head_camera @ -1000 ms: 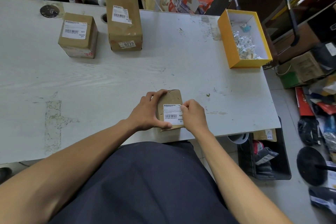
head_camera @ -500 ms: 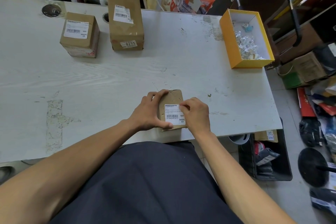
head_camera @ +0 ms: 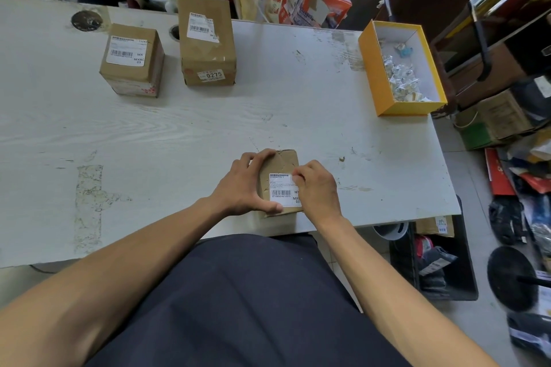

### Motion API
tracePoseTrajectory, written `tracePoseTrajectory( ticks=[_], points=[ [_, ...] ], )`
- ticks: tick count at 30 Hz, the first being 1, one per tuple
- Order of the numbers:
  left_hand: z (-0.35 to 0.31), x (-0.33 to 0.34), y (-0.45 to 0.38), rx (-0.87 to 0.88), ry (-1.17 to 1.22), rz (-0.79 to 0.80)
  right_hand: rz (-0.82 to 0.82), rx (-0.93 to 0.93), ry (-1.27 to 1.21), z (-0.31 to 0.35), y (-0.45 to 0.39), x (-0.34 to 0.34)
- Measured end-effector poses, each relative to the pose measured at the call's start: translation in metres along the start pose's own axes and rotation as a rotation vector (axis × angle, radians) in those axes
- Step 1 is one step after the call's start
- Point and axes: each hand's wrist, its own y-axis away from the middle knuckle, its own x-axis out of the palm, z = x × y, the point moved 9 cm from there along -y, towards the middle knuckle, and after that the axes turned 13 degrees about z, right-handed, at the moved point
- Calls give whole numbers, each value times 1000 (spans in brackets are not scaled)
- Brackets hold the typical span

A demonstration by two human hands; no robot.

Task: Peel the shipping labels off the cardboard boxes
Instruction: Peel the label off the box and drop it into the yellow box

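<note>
Item 1: white wood-grain table (head_camera: 179, 134), worn, with a scuffed patch at the near left and a round dark grommet cap (head_camera: 86, 20) at the far left corner. Item 2: squat brown cardboard box (head_camera: 132, 61), far left, its white shipping label (head_camera: 126, 50) on top with a barcode and "MX / MXRC 03". Item 3: taller brown cardboard box (head_camera: 207, 42) just to its right, a torn white barcode label (head_camera: 202, 27) on top and a front sticker (head_camera: 212, 75) reading "0275". Item 4: left hand (head_camera: 244, 186), fingers curled round the far and left sides of the small brown cardboard box (head_camera: 280, 167) at the near table edge, thumb pressed on its near edge. Item 5: white barcode label (head_camera: 281, 189) on that box's top, reading "MX / MXR 03", lying flat between the two hands. Item 6: right hand (head_camera: 317, 188), fingers bent and pinching at the label's upper right corner; whether the corner has lifted cannot be told. Item 7: open yellow cardboard box (head_camera: 369, 68), white inside, far right, holding crumpled white paper scraps (head_camera: 401, 77).
</note>
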Motion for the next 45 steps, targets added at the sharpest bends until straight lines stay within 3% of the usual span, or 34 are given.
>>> tracePoseTrajectory(
  ticks=[11, 17, 23, 33, 39, 45],
  points=[
    [-1, 0, 1, -3, 16, 0, 148, 17, 253, 6, -4, 12],
    [-1, -1, 0, 0, 8, 3, 156, -18, 113, 2, -4, 15],
    [1, 0, -1, 0, 12, 0, -5, 44, -328, -23, 11, 3],
    [-1, -1, 1, 2, 43, 2, -19, 98, -409, -29, 5, -4],
    [0, 0, 1, 7, 36, 5, 95, 74, -298, -22, -4, -2],
    [-1, -1, 0, 14, 21, 4, 106, 61, -228, -18, -4, 0]
  ],
)
